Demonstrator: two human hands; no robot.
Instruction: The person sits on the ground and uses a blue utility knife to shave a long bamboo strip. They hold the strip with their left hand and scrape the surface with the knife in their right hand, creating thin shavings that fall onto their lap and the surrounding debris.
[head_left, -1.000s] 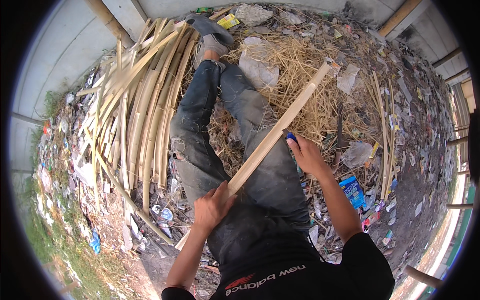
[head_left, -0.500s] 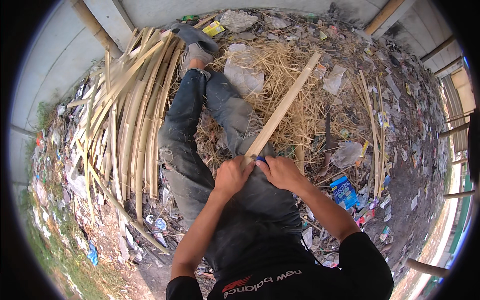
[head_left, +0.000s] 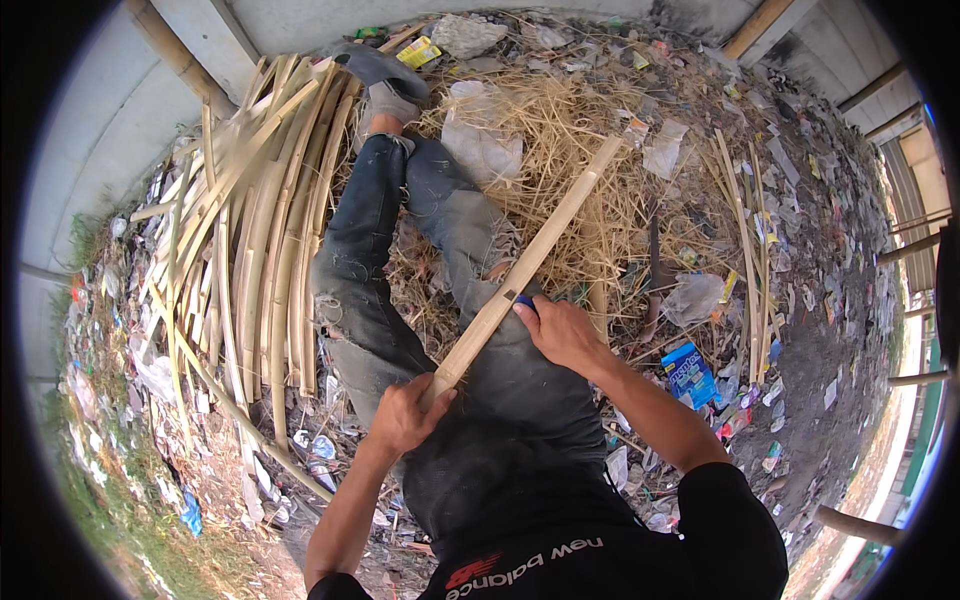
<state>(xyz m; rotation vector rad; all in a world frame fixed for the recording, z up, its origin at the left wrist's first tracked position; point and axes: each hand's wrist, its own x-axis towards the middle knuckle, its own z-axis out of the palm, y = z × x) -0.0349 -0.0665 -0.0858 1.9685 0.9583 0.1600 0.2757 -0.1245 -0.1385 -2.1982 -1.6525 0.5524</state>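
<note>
A long, pale bamboo strip (head_left: 556, 228) slants across my lap, its far end over the straw and its near end by my waist. My left hand (head_left: 404, 414) is closed around that near end. Partway along the strip, my right hand (head_left: 562, 330) is closed on a small blue tool (head_left: 525, 302). A short dark piece, perhaps its blade, lies across the strip's face there; most of the tool is hidden by the fingers. Under the strip are my legs in worn dark trousers (head_left: 362, 220).
A pile of split bamboo strips (head_left: 265, 240) lies left of my legs. Straw-like shavings (head_left: 560, 120) spread ahead. On the right are a long dark blade (head_left: 655, 255), a blue packet (head_left: 690, 375) and thin bamboo strips (head_left: 740, 240). Litter covers the ground; a grey wall (head_left: 110, 140) stands behind.
My left hand has drawn back toward my waist with the strip's near end, and the strip has slid toward me. My right hand stays near the same spot with the blue tool.
</note>
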